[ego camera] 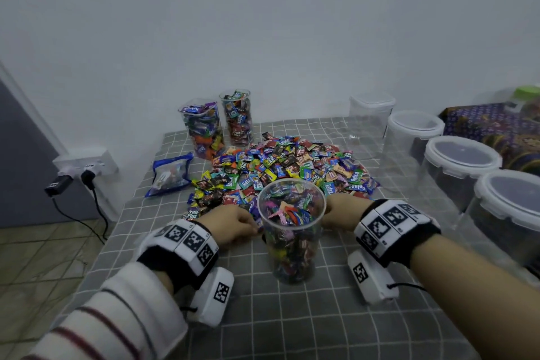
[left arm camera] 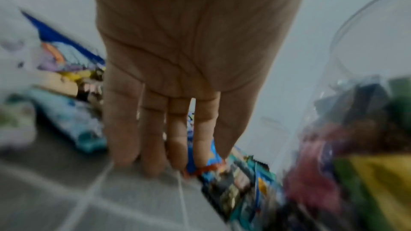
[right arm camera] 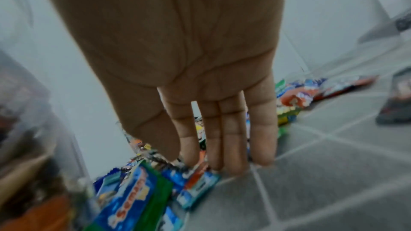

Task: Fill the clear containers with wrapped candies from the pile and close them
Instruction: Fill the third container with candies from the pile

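Note:
A tall clear container [ego camera: 292, 231], packed with wrapped candies and without a lid, stands at the near edge of the candy pile [ego camera: 292, 164]. My left hand [ego camera: 236, 225] is just left of it, fingers pointing down. In the left wrist view the left hand [left arm camera: 169, 161] has straight fingers whose tips touch the cloth and candies beside the container [left arm camera: 367, 103]. My right hand [ego camera: 340, 215] is on the container's right. In the right wrist view the right hand [right arm camera: 222, 162] also has straight fingers, with their tips among candies [right arm camera: 195, 182]. Both wrist views are blurred.
Two filled clear containers [ego camera: 203, 128] [ego camera: 237, 118] stand at the back left. A blue zip bag [ego camera: 171, 174] lies left of the pile. Several empty lidded containers [ego camera: 458, 166] line the right side. The grey checked cloth [ego camera: 292, 316] covers the table; a wall socket [ego camera: 84, 166] is at left.

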{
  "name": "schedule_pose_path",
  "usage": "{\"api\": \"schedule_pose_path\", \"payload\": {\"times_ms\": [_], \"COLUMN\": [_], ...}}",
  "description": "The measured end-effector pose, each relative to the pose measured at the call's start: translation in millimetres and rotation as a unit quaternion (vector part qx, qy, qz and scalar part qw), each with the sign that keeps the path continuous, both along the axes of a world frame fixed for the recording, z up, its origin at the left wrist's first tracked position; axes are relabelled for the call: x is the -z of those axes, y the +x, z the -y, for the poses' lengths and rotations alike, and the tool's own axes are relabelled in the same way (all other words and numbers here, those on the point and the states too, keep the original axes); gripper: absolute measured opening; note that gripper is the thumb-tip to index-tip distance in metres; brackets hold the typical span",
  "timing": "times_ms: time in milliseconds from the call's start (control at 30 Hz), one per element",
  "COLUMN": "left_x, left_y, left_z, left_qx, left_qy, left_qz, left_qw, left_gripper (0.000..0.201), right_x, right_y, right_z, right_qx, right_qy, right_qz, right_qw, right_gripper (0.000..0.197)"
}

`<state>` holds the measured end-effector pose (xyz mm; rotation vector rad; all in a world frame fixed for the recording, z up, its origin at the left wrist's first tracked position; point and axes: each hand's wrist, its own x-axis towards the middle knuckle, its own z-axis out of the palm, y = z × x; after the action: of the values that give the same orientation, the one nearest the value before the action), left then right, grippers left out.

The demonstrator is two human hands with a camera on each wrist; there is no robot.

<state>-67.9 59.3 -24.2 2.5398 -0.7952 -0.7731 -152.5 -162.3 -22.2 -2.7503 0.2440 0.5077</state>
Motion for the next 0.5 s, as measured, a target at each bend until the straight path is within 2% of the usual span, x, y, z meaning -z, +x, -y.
{"api": "schedule_pose_path", "payload": {"times_ms": [133,200,367,500], "left_x": [-16.6,-19.9,-16.6,-10.5], "left_y": [8.9,10.3,4.6,-4.4], "left_z": [-23.9,-32.3,-25.9,-9.9], "left_qx": [-0.002,-0.006,0.02,0.043], "left_qy": [0.059,0.069,0.172,0.235], "left_qz": [0.025,0.036,0.068,0.099], "left_qw": [0.998,0.997,0.982,0.966], "left_gripper": [0.01,0.011,0.012,0.02], "right_x": [-11.4,-13.1,-6.7,1.0], "right_y": [-21.6,-33.8,-44.7,-40.9], "right_z": [19.0,28.9,34.4,33.4], "right_qx": [0.006,0.029,0.043,0.037], "right_qy": [-0.145,-0.2,-0.264,-0.27], "right_qz": [0.014,0.007,-0.045,-0.051], "right_qw": [0.989,0.979,0.963,0.961], "right_gripper": [0.022,0.027,0.034,0.033]}}
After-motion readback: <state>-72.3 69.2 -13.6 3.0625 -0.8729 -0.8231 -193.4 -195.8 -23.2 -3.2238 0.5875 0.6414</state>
